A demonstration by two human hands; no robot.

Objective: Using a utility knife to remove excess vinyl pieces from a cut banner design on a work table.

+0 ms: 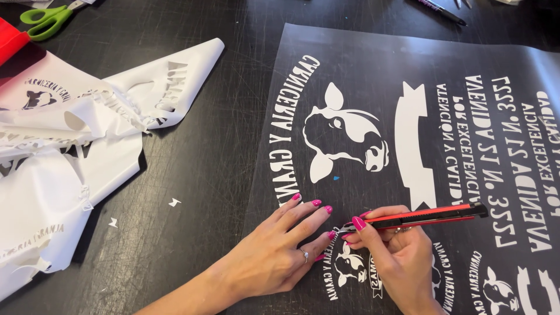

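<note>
A clear film sheet (408,64) with white cut lettering, a ribbon shape and a cow's head design (344,137) lies flat on the black table. My left hand (277,251) presses flat on the sheet's lower left edge, fingers spread, a ring on one finger. My right hand (396,256) grips a red and black utility knife (426,216) like a pen. Its tip meets the film right by my left fingertips, where a small white sliver lifts beside a smaller cow design (350,265).
A crumpled pile of peeled white vinyl waste (76,146) covers the left of the table. Green-handled scissors (44,20) and a red sheet (11,41) lie at the top left. A dark pen (440,11) rests at the top. Small white scraps (174,202) dot the black tabletop.
</note>
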